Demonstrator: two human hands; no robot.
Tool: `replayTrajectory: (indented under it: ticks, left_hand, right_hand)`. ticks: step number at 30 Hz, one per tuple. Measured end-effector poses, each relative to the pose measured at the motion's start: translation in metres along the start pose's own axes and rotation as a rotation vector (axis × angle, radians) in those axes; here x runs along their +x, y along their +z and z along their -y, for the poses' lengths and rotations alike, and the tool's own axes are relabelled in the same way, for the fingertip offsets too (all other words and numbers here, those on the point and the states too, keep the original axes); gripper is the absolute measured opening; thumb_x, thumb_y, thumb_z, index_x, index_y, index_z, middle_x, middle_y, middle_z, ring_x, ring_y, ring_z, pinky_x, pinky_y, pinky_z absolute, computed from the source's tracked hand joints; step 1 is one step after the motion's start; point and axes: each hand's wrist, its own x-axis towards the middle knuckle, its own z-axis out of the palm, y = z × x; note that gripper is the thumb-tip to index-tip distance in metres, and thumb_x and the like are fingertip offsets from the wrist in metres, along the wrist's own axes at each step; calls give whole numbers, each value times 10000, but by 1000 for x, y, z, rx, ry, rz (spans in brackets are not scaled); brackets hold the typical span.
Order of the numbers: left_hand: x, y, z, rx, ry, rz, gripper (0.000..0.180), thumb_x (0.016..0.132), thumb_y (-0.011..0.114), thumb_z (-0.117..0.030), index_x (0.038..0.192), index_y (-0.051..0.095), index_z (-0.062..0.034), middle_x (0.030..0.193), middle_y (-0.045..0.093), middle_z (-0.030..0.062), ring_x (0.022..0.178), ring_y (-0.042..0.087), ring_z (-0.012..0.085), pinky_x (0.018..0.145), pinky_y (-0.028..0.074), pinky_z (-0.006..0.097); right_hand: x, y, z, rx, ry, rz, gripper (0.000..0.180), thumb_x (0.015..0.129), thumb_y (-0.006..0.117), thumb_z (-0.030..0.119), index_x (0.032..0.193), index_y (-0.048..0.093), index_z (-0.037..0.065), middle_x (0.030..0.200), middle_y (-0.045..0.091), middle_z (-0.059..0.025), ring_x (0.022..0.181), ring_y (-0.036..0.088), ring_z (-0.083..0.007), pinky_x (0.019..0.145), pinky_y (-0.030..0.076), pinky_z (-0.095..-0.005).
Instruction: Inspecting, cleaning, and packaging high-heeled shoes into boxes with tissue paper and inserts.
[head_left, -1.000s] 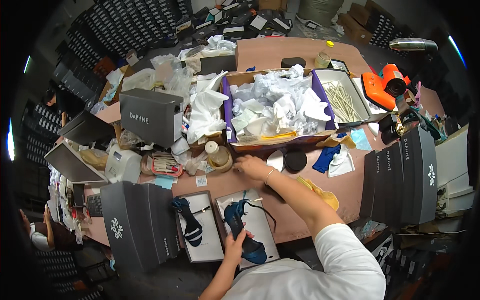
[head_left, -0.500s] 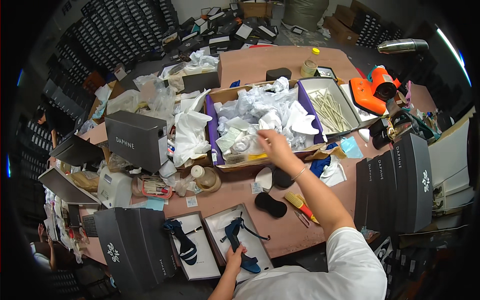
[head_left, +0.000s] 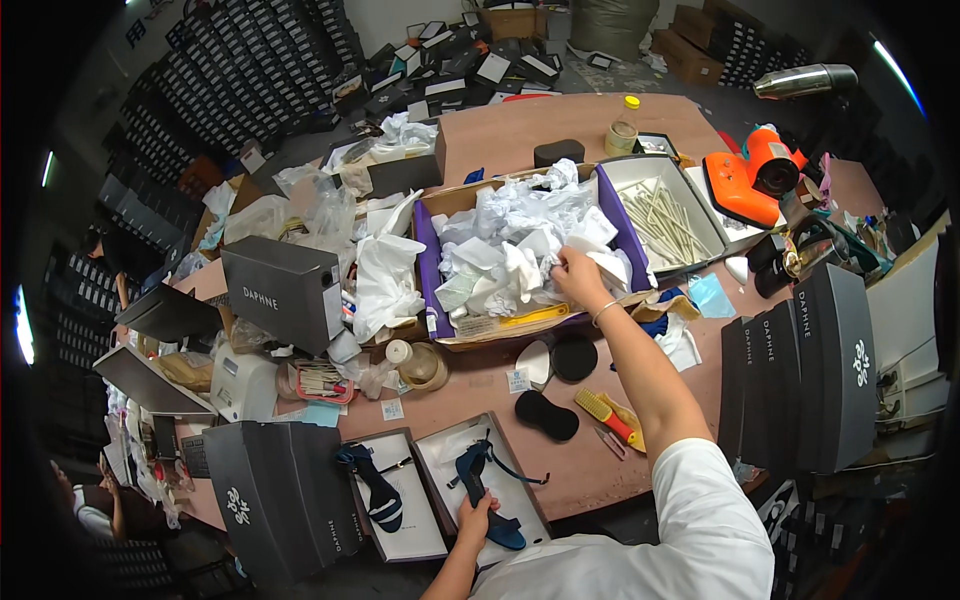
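Note:
My left hand (head_left: 474, 518) is wrapped round the middle of a dark blue high-heeled sandal (head_left: 505, 533), held over the white inside of an open shoebox half (head_left: 522, 488). Its mate, another blue sandal (head_left: 384, 508), lies in the open box half (head_left: 420, 527) to the left. My right hand (head_left: 580, 278) reaches into a purple-sided box (head_left: 430, 268) heaped with crumpled white tissue paper (head_left: 510, 212). The fingers are pinched on the paper at the heap's near right side; their tips are partly hidden. A yellow-handled brush (head_left: 535, 316) lies along that box's near edge.
Dark shoeboxes stand at left (head_left: 270, 490) and right (head_left: 830, 370). A yellow brush (head_left: 600, 408), a black sponge-like pad (head_left: 546, 415) and a jar (head_left: 420, 364) sit on the pink table. Behind are a tray of white sticks (head_left: 655, 215) and an orange machine (head_left: 740, 190).
My right hand has moved right and slightly down, from above the paper heap to its near right side, fingers now pinched. My left hand still holds the sandal. The whole view has shifted slightly.

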Motion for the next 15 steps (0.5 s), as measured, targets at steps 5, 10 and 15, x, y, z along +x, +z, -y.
replayTrajectory:
  ticks: [5, 10, 15]
  left_hand:
    - [1, 3, -3, 9, -9, 7, 288, 926, 578, -159, 1140, 521, 26, 841, 616, 94, 757, 616, 170, 699, 501, 272]
    - [-3, 6, 4, 332, 228, -87, 427, 910, 601, -193, 1250, 469, 28, 1054, 567, 148, 963, 579, 221, 848, 469, 319]
    - [-73, 29, -50, 492, 768, -103, 665, 905, 610, -250, 1423, 290, 16, 1371, 371, 219, 1271, 408, 312, 1037, 350, 406]
  right_hand:
    - [-9, -31, 0, 1019, 230, 37, 44, 849, 568, 93, 870, 574, 56, 838, 609, -3, 773, 599, -103, 712, 505, -280]
    - [-31, -58, 8, 1213, 311, 30, 185, 845, 574, 101, 1022, 537, 63, 846, 585, -17, 750, 553, -89, 673, 479, -256]
    - [-117, -48, 74, 811, 5, 353, 378, 835, 577, 92, 1200, 488, 44, 906, 594, -65, 804, 577, -119, 696, 490, -269]
